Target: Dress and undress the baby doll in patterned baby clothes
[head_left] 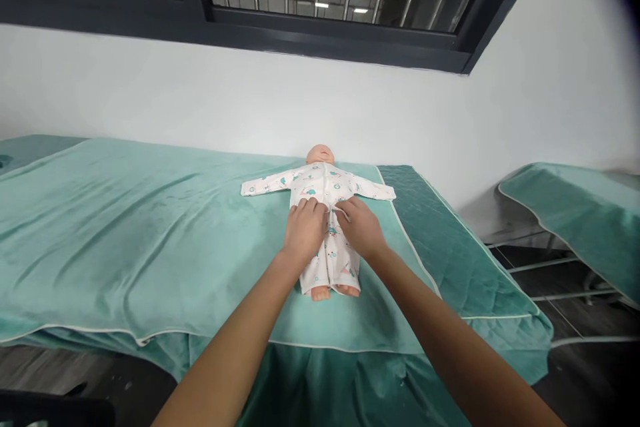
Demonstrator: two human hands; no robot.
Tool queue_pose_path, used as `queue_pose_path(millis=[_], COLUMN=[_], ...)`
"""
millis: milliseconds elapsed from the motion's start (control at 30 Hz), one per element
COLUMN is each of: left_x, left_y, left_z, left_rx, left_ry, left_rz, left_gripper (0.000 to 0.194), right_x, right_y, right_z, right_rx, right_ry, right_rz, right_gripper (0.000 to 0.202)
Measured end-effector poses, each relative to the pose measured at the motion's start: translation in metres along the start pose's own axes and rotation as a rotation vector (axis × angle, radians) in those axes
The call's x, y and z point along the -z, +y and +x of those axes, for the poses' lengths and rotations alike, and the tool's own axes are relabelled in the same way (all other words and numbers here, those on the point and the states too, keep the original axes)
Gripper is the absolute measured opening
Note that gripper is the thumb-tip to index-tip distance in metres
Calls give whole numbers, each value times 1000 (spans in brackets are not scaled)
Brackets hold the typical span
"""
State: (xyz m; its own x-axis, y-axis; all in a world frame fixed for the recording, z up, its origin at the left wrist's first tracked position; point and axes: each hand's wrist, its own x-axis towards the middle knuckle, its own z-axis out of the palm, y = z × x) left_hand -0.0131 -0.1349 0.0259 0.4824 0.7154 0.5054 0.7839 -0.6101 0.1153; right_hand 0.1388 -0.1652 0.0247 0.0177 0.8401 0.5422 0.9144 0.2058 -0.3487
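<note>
A baby doll (320, 154) lies on its back on a green bed cover, head toward the wall. It wears a white printed romper (325, 178) with both sleeves stretched out sideways and the feet showing below the leg ends. Over the doll's waist, my left hand (306, 227) has its fingers curled on the romper's front, left of the middle seam. Just across the seam, my right hand (360, 223) pinches the cloth edge between thumb and fingers. What exactly lies between the left fingertips is hidden by the hand.
The green cover (150, 233) spreads wide to the left, with folds in it. A darker quilted mattress (440, 247) shows at right. Behind stands a white wall (225, 100) below a dark-framed window (340, 33). Another green-covered bed (590, 220) with a metal frame is at far right.
</note>
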Motion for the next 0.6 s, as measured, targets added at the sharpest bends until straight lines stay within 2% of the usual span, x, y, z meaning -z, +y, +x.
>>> queue_pose_path(millis=[133,300,367,433,533,600], left_x=[1,-8,-11,-13,-17,-20], left_y=[-3,-2,-4,-7,-14,-19], left_z=[-3,-13,-20,-29,-41,-48], left_rx=[-87,-111,-98,-33,151,247], left_ry=[52,48,69,146,282,296], left_rz=[-99,-104,-185,-307,-448,-526], left_gripper=[21,20,20,19,17,17], right_x=[9,0,-6,-10,-11,-10], right_y=[-2,-5,-4,-3,-5,-6], right_z=[4,-10,-21,-33,-47,-55], right_rx=[38,120,134,127,92,68], right_ry=[138,4,-27,-21,9,27], right_rz=[139,57,18,17,70,115], right_gripper=[18,22,24,26,29,29])
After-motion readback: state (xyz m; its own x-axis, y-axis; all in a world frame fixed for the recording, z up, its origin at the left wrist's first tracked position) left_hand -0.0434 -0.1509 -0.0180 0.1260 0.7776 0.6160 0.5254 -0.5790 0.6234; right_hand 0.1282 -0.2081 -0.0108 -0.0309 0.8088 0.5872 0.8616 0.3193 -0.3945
